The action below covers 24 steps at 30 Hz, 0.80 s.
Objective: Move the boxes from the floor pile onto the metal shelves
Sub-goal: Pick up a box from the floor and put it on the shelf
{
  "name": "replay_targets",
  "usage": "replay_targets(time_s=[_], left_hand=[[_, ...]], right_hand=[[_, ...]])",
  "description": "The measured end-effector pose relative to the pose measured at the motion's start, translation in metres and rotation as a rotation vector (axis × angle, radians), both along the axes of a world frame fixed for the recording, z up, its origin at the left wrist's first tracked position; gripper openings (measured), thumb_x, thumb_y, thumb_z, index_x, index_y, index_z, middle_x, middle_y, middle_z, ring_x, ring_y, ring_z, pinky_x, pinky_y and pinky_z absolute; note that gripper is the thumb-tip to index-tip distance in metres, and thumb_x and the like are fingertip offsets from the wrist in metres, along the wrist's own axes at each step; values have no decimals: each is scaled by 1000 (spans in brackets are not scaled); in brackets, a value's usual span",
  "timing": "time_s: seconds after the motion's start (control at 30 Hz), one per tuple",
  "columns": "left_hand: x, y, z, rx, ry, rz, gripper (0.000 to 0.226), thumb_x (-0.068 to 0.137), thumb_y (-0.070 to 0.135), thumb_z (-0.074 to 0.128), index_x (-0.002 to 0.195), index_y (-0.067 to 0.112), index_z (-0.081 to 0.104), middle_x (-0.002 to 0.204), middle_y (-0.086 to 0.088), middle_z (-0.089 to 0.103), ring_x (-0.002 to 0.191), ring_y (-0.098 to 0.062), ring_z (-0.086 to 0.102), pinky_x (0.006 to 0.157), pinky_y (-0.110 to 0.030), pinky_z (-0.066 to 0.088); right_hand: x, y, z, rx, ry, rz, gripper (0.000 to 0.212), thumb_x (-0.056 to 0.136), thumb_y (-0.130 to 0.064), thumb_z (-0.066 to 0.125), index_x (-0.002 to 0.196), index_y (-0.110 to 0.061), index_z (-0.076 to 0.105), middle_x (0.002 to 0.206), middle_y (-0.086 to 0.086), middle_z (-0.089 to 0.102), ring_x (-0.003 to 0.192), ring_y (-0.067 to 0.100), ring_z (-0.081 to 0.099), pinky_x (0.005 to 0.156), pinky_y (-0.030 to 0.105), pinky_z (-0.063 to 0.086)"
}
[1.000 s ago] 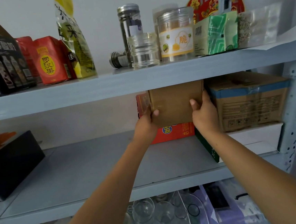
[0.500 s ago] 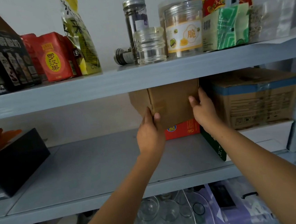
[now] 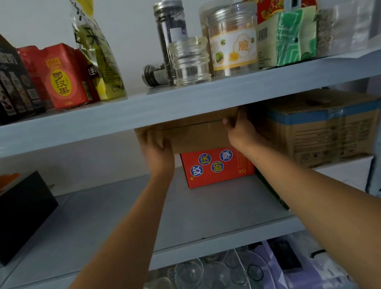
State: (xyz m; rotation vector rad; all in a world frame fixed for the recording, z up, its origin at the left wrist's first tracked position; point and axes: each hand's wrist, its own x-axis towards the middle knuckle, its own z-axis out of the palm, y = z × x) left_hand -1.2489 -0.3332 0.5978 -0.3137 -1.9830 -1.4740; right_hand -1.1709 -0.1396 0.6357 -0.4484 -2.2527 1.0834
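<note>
The plain cardboard box [image 3: 195, 135] now sits turned broadside atop the red box [image 3: 217, 166], nearly placed; left hand [image 3: 156, 152] and right hand [image 3: 241, 131] pinch its ends.

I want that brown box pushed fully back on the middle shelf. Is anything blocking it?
Nothing visible does. The brown box sits atop the red box, gripped by the left hand and right hand. The space behind it is hidden.

Two bare hands [image 3: 157, 152] [image 3: 242, 132], three brown cardboard boxes, one red printed carton [image 3: 217, 167], three clear lidded jars, two grey metal shelves.
</note>
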Motion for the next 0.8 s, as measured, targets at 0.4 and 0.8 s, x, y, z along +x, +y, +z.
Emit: replay_targets(time_s=[0.4,0.8], left_hand=[[-54,3,2,137,-290,-231,56,92,33,65,140,14,44,127,-4,59,108,-22,56,81,-31,42],[-35,25,-35,399,-722,-505,47,96,56,48,115,15,57,127,-10,56,94,-20,57,83,-33,48]], right_hand=[[-34,9,-18,220,-167,-129,46,103,-18,41,143,4,38,157,22,26,137,37,37,110,36,35],[-33,13,-41,170,-102,13,69,104,-24,42,157,-13,-1,164,14,8,134,32,44,101,35,44]])
